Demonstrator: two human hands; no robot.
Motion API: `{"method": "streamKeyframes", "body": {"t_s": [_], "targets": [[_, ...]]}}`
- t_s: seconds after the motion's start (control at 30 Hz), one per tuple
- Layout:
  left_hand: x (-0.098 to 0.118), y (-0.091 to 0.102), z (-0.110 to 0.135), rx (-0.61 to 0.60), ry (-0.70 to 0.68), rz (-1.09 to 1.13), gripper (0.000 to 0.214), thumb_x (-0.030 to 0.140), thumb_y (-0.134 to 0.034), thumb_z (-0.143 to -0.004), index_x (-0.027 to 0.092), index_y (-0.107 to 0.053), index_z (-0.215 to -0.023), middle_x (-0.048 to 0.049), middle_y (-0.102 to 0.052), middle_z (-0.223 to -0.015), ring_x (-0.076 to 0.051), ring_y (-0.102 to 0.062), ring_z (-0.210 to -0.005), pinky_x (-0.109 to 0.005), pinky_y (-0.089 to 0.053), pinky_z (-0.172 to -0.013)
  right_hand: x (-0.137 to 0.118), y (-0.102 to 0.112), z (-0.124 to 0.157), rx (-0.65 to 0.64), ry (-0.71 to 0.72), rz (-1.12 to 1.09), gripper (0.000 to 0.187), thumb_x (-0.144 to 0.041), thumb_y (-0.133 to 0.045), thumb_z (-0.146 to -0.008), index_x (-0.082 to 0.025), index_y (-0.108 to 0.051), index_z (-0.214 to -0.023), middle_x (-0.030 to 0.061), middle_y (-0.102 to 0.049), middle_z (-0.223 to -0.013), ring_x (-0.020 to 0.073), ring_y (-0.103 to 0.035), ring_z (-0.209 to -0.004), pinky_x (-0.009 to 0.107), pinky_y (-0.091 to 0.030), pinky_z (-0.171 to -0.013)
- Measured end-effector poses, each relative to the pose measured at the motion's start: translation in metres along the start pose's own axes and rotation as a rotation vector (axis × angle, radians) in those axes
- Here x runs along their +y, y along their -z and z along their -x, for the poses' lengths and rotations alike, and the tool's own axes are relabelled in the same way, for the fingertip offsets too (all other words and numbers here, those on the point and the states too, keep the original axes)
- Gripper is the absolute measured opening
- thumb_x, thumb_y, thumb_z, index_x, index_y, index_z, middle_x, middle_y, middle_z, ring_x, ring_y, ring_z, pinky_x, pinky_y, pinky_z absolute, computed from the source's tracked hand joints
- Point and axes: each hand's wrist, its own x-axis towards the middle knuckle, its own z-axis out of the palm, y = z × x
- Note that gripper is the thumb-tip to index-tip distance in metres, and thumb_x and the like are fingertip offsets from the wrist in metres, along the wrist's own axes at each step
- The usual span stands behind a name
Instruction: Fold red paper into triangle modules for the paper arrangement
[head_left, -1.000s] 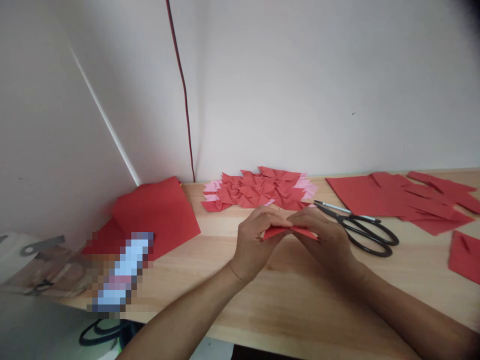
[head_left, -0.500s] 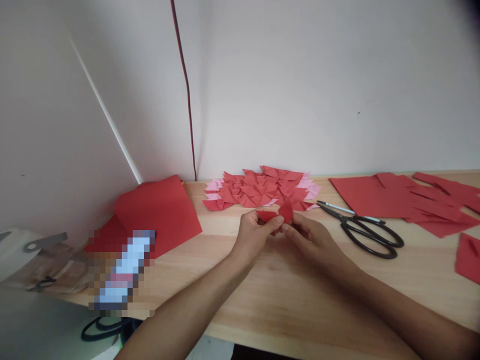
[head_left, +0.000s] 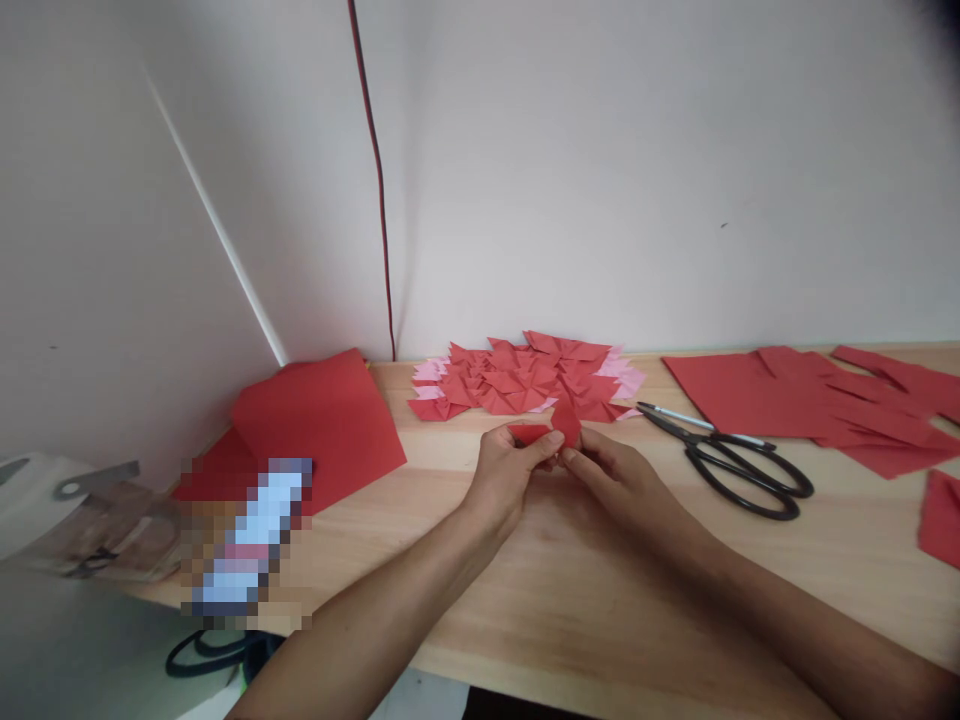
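Between my two hands is a small folded piece of red paper (head_left: 566,424), held just above the wooden table. My left hand (head_left: 510,465) pinches its left part, with the thumb on top. From the other side my right hand (head_left: 611,468) grips it, the thumb close to the left thumb's tip. My fingers hide the lower part of the paper. Right behind my hands lies a pile of folded red and pink paper pieces (head_left: 517,378), with the pink ones showing at both ends.
Black-handled scissors (head_left: 739,470) and a thin pen (head_left: 701,424) lie right of my hands. Red sheets and strips (head_left: 757,395) spread farther right. At left are larger red sheets (head_left: 322,425) and a pixelated phone-like object (head_left: 251,535). A dark red cable (head_left: 379,180) hangs along the wall.
The upright part of the folded red paper has tipped slightly to the left between my fingers. Both hands keep their hold, and the view has shifted slightly.
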Motion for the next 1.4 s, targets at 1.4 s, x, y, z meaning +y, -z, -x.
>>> {"method": "streamKeyframes", "body": {"t_s": [1.4], "targets": [[0.002, 0.002, 0.001, -0.092, -0.196, -0.356, 0.011, 0.022, -0.066, -0.075, 0.015, -0.061, -0.082, -0.0009, -0.062, -0.069, -0.013, -0.058, -0.064, -0.024, -0.044, -0.063, 0.009, 0.020, -0.008, 0.087, -0.062, 0.084, 0.022, -0.042, -0.059, -0.082, -0.021, -0.061, -0.082, 0.0036, -0.067, -0.081, 0.0191, -0.062, -0.075, 0.030, -0.047, -0.065]]}}
